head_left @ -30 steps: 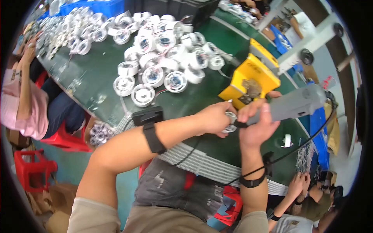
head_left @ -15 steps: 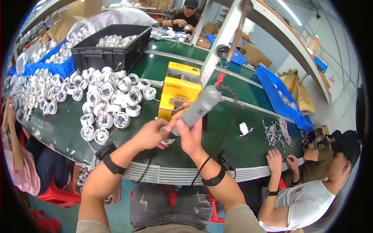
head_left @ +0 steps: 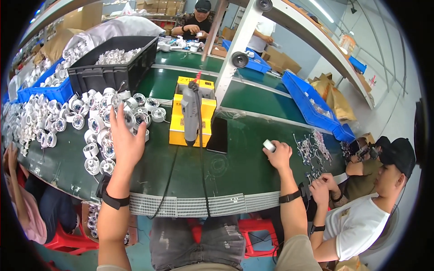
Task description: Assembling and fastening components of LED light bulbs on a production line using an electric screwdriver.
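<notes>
My left hand (head_left: 126, 142) is at the near side of a pile of white round plastic housings (head_left: 96, 124), fingers spread; whether a fingertip touches one cannot be made out. Over on the right, my right hand (head_left: 279, 156) grips a small white round housing (head_left: 269, 145) between thumb and fingers, at the green tabletop. Between the hands, a grey electric screwdriver (head_left: 191, 115) hangs tip down on its cord, in front of a yellow box (head_left: 175, 131). No hand is on it.
A dark phone (head_left: 219, 135) lies beside the yellow box. Thin wired parts (head_left: 312, 151) are spread at the right, near a co-worker's hands (head_left: 323, 185). A black crate (head_left: 77, 77) and blue bins (head_left: 312, 108) stand farther back. A white post (head_left: 230, 67) rises behind.
Both hands have let go of the screwdriver, which now hangs at the yellow box. My left hand has moved left to the pile; my right has moved right and holds a white housing.
</notes>
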A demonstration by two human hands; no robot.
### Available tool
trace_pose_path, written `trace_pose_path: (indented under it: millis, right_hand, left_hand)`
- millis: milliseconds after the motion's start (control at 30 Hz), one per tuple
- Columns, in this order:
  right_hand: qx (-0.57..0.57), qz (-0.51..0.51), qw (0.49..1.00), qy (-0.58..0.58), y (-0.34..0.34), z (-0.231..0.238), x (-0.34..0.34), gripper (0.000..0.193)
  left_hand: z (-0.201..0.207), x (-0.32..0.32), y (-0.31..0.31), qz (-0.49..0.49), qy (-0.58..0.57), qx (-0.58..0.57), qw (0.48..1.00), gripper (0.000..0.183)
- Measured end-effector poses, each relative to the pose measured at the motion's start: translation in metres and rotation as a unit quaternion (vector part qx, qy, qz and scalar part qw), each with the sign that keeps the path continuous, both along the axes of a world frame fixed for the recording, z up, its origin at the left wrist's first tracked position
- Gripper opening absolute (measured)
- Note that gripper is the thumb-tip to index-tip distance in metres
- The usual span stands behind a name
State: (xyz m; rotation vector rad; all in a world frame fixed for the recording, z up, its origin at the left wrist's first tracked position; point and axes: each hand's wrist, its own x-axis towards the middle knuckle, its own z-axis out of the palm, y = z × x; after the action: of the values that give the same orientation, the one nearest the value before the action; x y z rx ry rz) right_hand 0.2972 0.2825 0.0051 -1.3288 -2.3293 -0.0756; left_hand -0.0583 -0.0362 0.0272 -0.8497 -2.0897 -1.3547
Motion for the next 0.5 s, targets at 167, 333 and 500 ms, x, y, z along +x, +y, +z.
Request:
trace_pose_path:
  millis: [167, 333, 500]
  right_hand:
    - [0.044, 0.173, 0.978, 0.110, -0.054, 0.017, -0.043, 0.036]
    - [0.050, 0.337, 0.926, 0.160, -0.117, 0.038, -0.093, 0.041]
    - [0.084, 0.467, 0.863, 0.172, -0.150, 0.054, -0.126, 0.043]
  left_hand:
    - [-0.002, 0.000, -0.002, 0.093, 0.109, -0.110, 0.984, 0.045]
    - [0.016, 0.028, 0.002, 0.003, 0.131, 0.004, 0.991, 0.022]
    - [0.012, 0.055, 0.000, -0.201, 0.136, -0.045, 0.969, 0.015]
